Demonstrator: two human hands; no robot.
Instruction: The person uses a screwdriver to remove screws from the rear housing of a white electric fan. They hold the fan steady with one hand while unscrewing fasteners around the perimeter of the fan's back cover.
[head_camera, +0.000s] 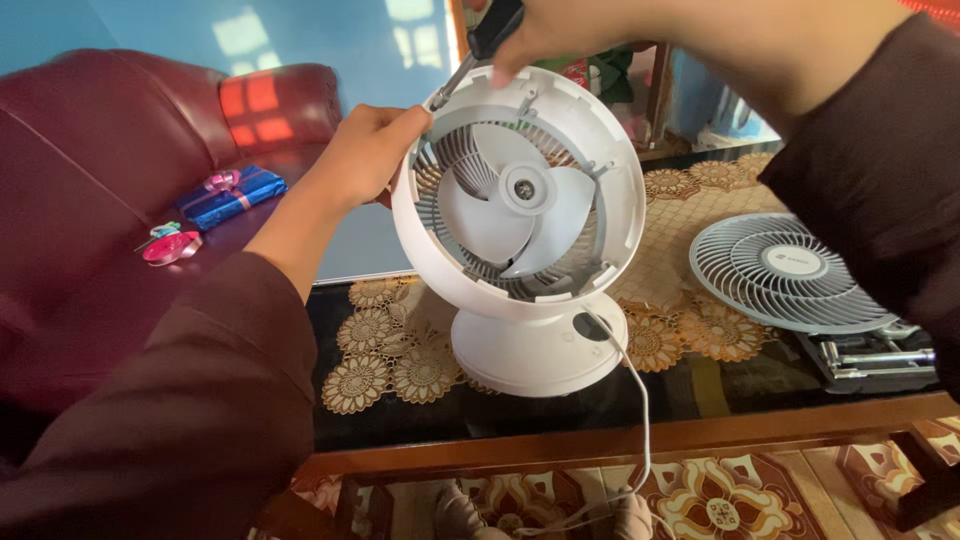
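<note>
Down at the near edge of the bench (560, 440): white cord (640, 420) trailing off the fan's round base (535, 352) and dropping toward the patterned floor. Fan (520, 215) itself standing upright on a lace doily (385, 345), front grille off, three pale blades (515, 205) bare inside the white ring housing. Detached grille (775, 272) lying flat to the right of the fan, touching a small dark tool case (870, 360) on its near side.

Left hand (365, 155) clamped on the housing's left rim, thumb over the front edge, steadying. Right hand (545, 30) closed around a black-handled screwdriver (480, 55), shaft angled down onto the rim at the fan's top left.

Handling read: light hollow plastic, stiff at the ring, probably top-heavy on that small base; blades thin and likely to flex or crack. Best hold looks like the outer ring or the base, never the blades, never the cord.

Further back, left of the fan: maroon sofa (110, 190) with a blue gift-wrapped box (230, 195) and a pink ribbon (172, 247) on the seat. Behind all, a blue wall.
</note>
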